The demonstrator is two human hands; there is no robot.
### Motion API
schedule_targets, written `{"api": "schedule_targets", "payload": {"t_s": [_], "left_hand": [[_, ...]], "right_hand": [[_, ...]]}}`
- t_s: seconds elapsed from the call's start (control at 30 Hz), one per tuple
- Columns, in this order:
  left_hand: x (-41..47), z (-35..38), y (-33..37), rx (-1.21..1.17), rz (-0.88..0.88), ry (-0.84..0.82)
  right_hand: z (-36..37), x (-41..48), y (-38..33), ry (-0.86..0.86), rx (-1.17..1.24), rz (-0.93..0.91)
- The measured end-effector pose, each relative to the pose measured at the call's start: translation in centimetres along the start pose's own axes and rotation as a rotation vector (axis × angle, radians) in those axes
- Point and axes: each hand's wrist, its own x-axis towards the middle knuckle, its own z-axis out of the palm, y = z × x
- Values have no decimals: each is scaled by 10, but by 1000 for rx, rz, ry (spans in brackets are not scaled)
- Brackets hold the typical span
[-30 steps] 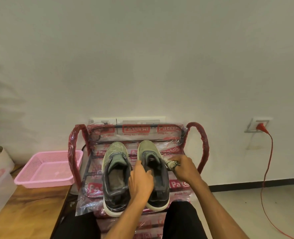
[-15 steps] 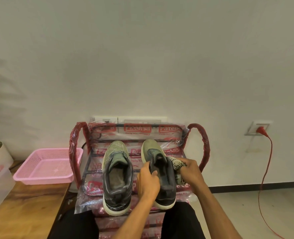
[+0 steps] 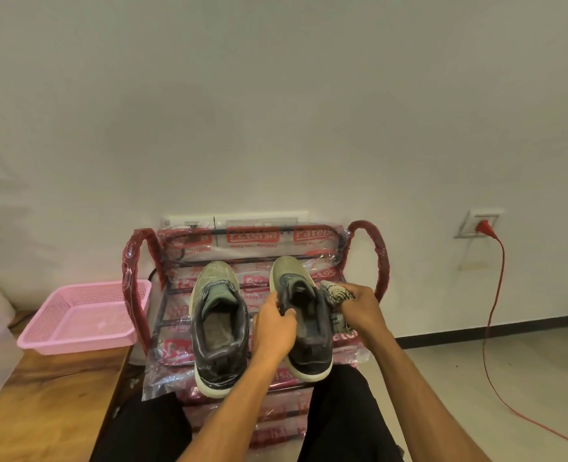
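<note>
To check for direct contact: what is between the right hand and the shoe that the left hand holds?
A bunched patterned cloth, gripped by the right hand, lies between it and that shoe, as the head view shows.

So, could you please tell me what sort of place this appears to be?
Probably a home, perhaps by the entrance: a plastic-wrapped shoe rack against a white wall, a sneaker on it, a wall socket with a red cord, and a pink basket on a wooden bench.

Left hand (image 3: 276, 331) gripping right sneaker (image 3: 304, 315) on rack (image 3: 369, 248), right hand (image 3: 359, 306) pinching patterned cloth (image 3: 334, 291)
</note>
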Motion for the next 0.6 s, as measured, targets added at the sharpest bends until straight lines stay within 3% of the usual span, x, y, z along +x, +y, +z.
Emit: {"api": "schedule_targets", "payload": {"t_s": [0.13,0.33,0.6], "left_hand": [[-3,-37,11,59,23,128],[-12,-86,10,406,160,239],[-26,-87,-16,687,55,-14]], "right_hand": [[-6,-2,-20,84,42,-35],[-3,-9,-57,163,59,-187],[40,-30,-99,26,6,-448]]}}
